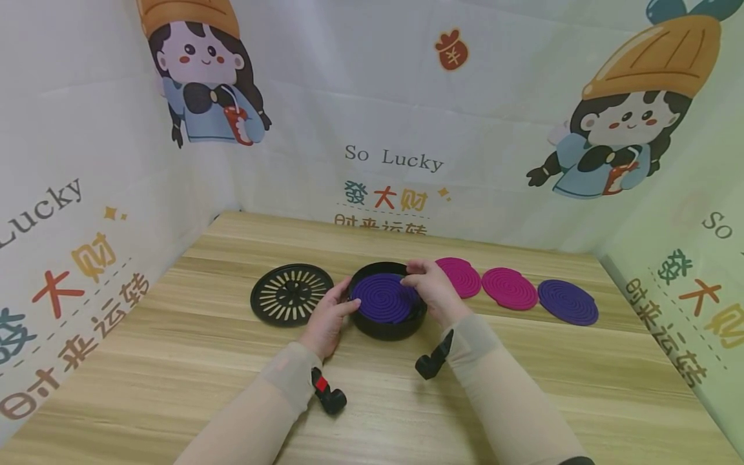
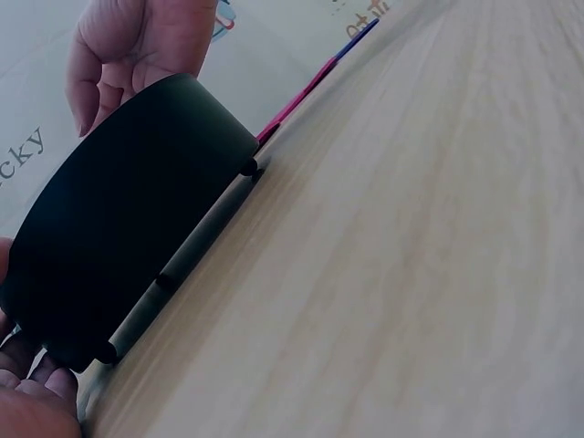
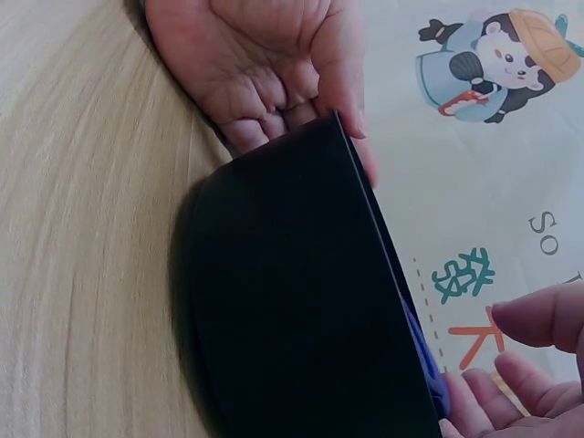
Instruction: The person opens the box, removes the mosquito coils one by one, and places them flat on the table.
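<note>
A round black mosquito coil holder (image 1: 388, 331) stands on the wooden table, with a purple mosquito coil (image 1: 383, 298) lying inside its wall. My left hand (image 1: 327, 323) grips the holder's left side; its thumb is at the rim and its fingers go round the wall, as the right wrist view shows. Over the far right rim is my right hand (image 1: 433, 290), its thumb apart from loosely bent fingers. Those fingertips reach the purple edge in the right wrist view. The slotted black lid (image 1: 279, 311) lies to the left.
Right of the holder lie two pink coils, the nearer pink coil (image 1: 459, 278) and a farther pink coil (image 1: 509, 289), then another purple coil (image 1: 568, 302). A printed cloth (image 1: 395, 116) surrounds the table's back and sides.
</note>
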A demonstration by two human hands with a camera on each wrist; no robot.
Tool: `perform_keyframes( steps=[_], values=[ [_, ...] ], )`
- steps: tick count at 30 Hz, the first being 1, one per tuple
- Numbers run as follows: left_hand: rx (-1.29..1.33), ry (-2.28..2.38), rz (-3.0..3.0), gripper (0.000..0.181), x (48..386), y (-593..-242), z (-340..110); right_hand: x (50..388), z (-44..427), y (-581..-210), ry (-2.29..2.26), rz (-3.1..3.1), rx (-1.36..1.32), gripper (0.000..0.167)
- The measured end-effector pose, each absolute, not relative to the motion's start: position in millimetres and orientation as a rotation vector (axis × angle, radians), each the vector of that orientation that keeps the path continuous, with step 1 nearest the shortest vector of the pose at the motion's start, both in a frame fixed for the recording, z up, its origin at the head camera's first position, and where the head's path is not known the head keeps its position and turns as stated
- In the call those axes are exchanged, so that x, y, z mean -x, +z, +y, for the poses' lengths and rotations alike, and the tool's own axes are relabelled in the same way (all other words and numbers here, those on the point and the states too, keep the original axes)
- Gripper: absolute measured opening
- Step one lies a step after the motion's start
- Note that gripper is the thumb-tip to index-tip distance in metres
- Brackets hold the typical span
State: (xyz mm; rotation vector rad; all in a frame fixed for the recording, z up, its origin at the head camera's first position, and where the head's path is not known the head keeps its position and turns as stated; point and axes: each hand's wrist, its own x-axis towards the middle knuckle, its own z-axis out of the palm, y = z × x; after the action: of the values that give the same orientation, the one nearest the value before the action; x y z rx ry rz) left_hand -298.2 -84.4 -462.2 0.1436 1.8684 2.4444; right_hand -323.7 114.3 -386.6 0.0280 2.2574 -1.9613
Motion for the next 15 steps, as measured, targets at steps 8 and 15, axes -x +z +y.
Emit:
perform_keyframes(
  steps=[8, 15],
  values=[
    [-0.140, 2.436, 1.875, 0.065, 297.2, -461.3, -84.3, 324.1, 111.0, -389.1, -2.095, 2.180, -0.079, 0.054],
    [-0.135, 2.431, 1.879, 0.065, 296.5, -460.8, -84.5, 323.8, 108.3, -393.4, -2.202, 2.125, -0.119, 0.051]
  ],
)
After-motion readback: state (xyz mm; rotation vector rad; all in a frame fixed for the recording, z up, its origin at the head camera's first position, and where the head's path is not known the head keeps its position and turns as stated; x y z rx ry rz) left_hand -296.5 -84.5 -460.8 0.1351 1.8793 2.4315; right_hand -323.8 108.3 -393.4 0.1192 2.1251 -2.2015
